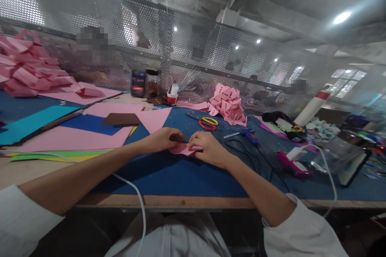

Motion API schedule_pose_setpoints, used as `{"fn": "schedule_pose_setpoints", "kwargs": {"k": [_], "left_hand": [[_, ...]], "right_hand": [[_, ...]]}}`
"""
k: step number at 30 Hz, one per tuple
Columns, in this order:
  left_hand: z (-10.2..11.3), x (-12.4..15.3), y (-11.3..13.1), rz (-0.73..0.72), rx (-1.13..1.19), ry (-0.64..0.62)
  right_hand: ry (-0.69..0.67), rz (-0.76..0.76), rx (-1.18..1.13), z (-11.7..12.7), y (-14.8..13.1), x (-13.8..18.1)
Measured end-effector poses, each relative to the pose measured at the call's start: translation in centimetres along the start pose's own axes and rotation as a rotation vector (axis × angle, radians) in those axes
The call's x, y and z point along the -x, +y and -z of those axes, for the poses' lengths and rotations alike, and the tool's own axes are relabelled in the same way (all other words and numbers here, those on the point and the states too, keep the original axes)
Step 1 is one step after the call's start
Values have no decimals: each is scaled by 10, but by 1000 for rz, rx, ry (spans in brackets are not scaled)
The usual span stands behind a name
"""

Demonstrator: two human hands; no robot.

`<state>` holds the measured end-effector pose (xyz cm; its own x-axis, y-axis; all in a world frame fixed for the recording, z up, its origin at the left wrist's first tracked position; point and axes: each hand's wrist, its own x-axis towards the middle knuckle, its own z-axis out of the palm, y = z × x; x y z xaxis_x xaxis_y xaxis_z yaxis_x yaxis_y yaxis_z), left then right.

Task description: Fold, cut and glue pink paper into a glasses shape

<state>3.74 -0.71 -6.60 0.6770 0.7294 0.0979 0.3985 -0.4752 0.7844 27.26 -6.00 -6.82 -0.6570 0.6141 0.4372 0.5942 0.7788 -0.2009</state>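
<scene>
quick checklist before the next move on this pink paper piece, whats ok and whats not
1. Grip on the pink paper piece: left hand and right hand both curl onto it, ok.
2. Piece lying on the blue mat: ok.
3. Edges lined up under the fingers: cannot tell, hidden.
4. Reach to the scissors, just beyond the hands: probably ok.
5. Hands apart from the blue glue gun: ok.
6. Piece apart from the white cable: ok.

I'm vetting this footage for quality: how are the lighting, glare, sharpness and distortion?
Head view: a ceiling lamp flares at upper right, hazing that corner; the wide lens bends the mesh screen; left hand, right hand and pink paper look sharp; the borders go soft.
</scene>
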Motion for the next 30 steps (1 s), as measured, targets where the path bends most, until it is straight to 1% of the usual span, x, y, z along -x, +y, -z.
{"fn": "schedule_pose_setpoints", "kwargs": {"k": [5, 9, 14, 20, 23, 30], "left_hand": [[-2, 2, 5, -22, -48, 37], [-2, 2, 7, -14, -33, 49], [-1, 0, -1, -29, -90, 66], [-2, 0, -3, -27, -99, 85], [-3, 0, -1, -27, -105, 83], [-6, 2, 2, -78, -147, 96]], "right_hand": [[27, -68, -151, -5, 0, -1], [48, -126, -208, -7, -1, 0], [79, -100, -267, -7, -3, -1], [49, -102, -252, -7, -4, -2], [64, -130, -229, -10, -3, -2], [98, -207, -187, -16, -1, -1]]}}
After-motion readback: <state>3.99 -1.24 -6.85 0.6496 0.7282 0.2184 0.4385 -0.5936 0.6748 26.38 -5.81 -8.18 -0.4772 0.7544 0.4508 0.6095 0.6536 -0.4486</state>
